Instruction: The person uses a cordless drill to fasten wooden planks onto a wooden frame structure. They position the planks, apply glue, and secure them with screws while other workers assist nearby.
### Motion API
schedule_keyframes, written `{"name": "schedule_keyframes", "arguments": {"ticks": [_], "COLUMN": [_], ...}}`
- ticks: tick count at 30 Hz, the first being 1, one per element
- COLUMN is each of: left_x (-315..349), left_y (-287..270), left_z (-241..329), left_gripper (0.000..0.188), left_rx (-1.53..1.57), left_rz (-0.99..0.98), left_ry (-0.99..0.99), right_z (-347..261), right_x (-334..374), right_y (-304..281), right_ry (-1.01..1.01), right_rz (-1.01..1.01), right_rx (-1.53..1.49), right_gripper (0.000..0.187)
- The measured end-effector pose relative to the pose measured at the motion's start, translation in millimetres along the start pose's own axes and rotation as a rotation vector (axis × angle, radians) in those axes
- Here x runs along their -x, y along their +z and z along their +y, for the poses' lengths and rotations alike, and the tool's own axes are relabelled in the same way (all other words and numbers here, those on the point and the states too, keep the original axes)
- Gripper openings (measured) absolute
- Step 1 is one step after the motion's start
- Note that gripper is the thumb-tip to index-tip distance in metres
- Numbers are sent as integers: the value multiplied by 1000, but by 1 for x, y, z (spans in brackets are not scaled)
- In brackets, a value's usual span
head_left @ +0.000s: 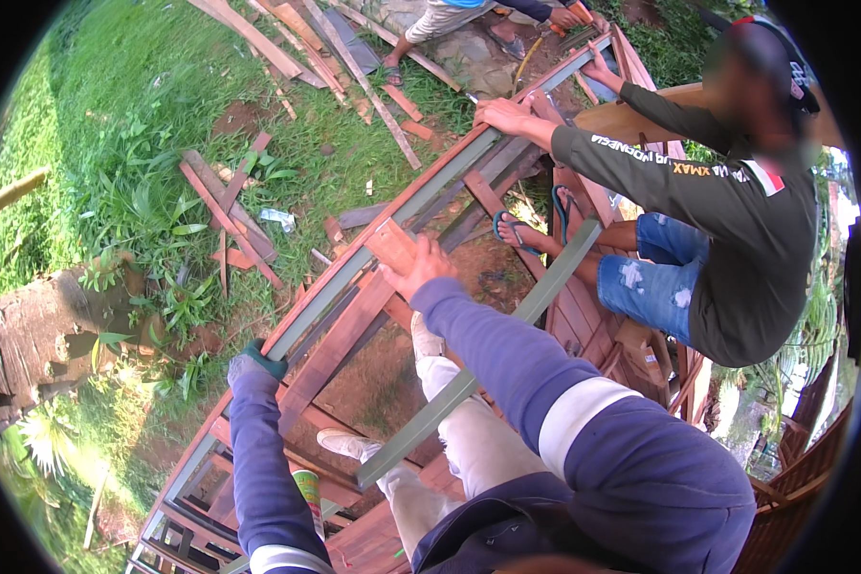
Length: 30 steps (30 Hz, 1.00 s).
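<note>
My right hand (421, 268) is closed on a short reddish wooden block (391, 245), which lies across the long rail. The rail is a reddish wooden beam with a grey-green strip (440, 198) along it, running diagonally across the view. Lower on the same rail, my left hand (258, 362), in a dark green and grey glove, curls over the edge; part of its fingers is hidden. Beneath my arms are reddish frame timbers (330, 356). A loose grey-green bar (483, 364) slants across the frame between me and a co-worker.
A co-worker (737, 230) in a dark long-sleeved shirt grips the rail farther up. Beyond, another person (450, 19) crouches by the rail's far end. Scrap boards (228, 215) litter the grass. A log (57, 330) lies left. A cylindrical can (307, 493) stands near my left forearm.
</note>
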<state>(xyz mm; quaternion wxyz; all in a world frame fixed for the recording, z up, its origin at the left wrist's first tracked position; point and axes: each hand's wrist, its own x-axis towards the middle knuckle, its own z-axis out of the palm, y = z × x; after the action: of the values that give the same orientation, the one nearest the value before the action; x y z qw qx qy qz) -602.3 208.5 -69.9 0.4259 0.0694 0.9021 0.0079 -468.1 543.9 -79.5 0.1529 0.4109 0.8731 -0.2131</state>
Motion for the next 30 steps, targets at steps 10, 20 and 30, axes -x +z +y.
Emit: {"name": "schedule_keyframes", "arguments": {"ticks": [10,20,30], "left_x": [-1,-1,7], "left_y": [4,1,9], "left_z": [-3,2,-13], "left_gripper": [60,64,38], "left_rx": [-1,-26,63], "left_rz": [9,0,30], "left_ry": [-9,-11,54], "right_z": [5,3,23], "right_x": [1,1,-22], "right_y": [9,6,30], "right_ry": [-40,-20,-117], "right_rz": [75,42,164], "right_rx": [21,-16,129], "right_gripper": [88,93,94]}}
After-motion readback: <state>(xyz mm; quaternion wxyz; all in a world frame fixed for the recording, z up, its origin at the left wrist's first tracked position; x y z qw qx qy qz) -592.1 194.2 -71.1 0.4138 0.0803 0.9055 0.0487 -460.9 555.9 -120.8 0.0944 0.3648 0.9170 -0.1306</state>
